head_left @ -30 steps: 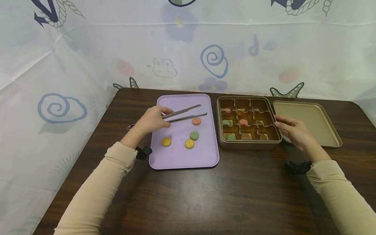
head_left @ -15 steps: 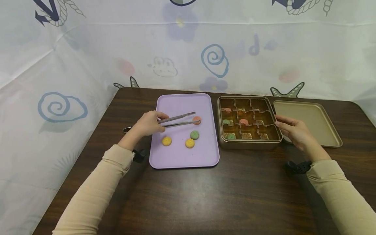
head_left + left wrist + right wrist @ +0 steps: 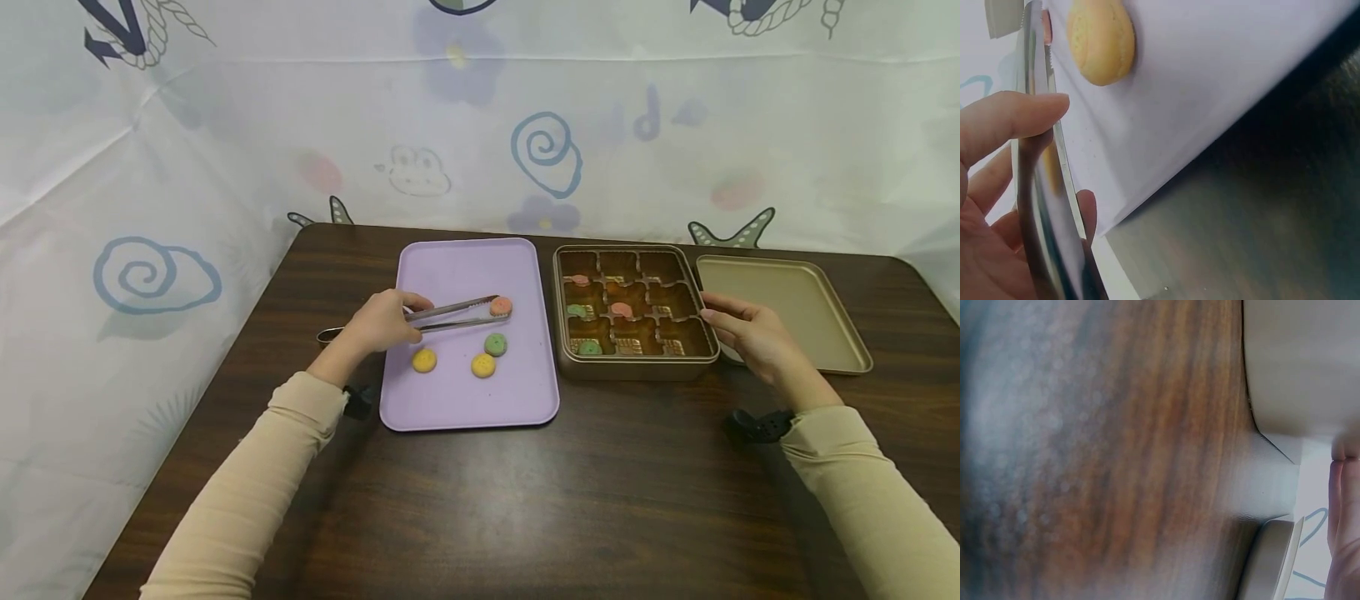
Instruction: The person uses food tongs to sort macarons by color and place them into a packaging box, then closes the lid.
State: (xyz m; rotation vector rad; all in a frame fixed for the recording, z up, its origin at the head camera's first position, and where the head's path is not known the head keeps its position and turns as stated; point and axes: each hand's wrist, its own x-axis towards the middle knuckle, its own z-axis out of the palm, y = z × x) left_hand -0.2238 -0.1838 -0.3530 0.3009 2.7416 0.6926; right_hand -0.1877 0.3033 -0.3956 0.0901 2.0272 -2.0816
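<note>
In the head view my left hand [image 3: 386,321] grips metal tongs [image 3: 457,307] over the lilac tray [image 3: 465,408]. The tong tips lie on either side of an orange-pink macaron [image 3: 501,306]; whether both touch it I cannot tell. A green macaron [image 3: 495,344] and two yellow ones, one at the centre [image 3: 483,365] and one further left [image 3: 423,360], lie nearer on the tray. In the left wrist view, thumb and fingers are around the tongs [image 3: 1054,219], beside a yellow macaron [image 3: 1100,40]. My right hand [image 3: 753,333] rests its extended fingers against the right wall of a gold tin [image 3: 637,371].
The tin's divided insert [image 3: 630,329] has pink and green macarons in several compartments on its left and middle. A gold lid [image 3: 795,312] lies right of the tin, behind my right hand. A patterned white cloth [image 3: 465,125] hangs along the table's back edge.
The tongs first drew back left and down, then settled around the orange-pink macaron, their tips closing nearer together. My right hand and the tin have stayed still.
</note>
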